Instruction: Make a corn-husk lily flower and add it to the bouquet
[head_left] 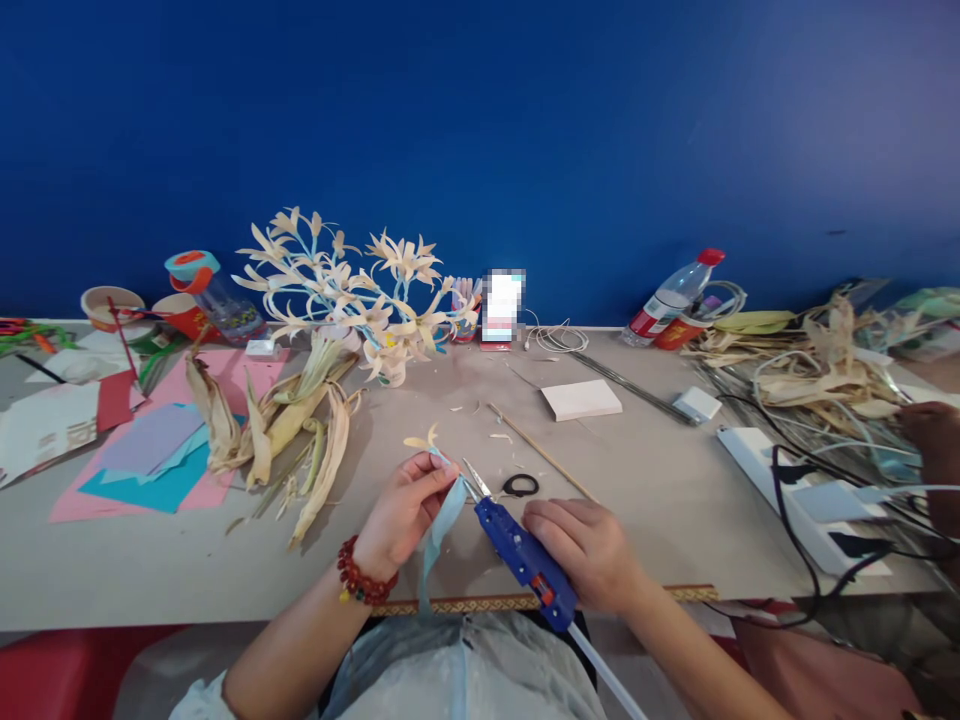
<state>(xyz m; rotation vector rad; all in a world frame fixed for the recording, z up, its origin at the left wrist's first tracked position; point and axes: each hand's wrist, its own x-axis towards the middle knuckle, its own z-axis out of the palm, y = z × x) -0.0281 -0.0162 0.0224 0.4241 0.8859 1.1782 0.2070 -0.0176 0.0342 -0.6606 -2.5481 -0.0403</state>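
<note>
My left hand [409,510] is closed in a pinch on a small pale husk flower [426,440], its short stem at the fingertips. A light blue paper strip [444,522] hangs from the same fingers toward the table edge. My right hand [585,550] is closed around a blue glue gun [521,550], its grip hidden by the hand. The metal nozzle points up and left, close to the stem and strip; whether it touches them I cannot tell. A translucent glue stick [607,672] sticks out of the gun's rear.
Finished husk flowers [337,290] stand at the back. Dried corn husks [322,460] and coloured paper [142,490] lie left. A black ring [520,485], thin stick [544,452] and white box [582,399] lie ahead. Right are a power strip [772,490], cables and another person's hand [930,430].
</note>
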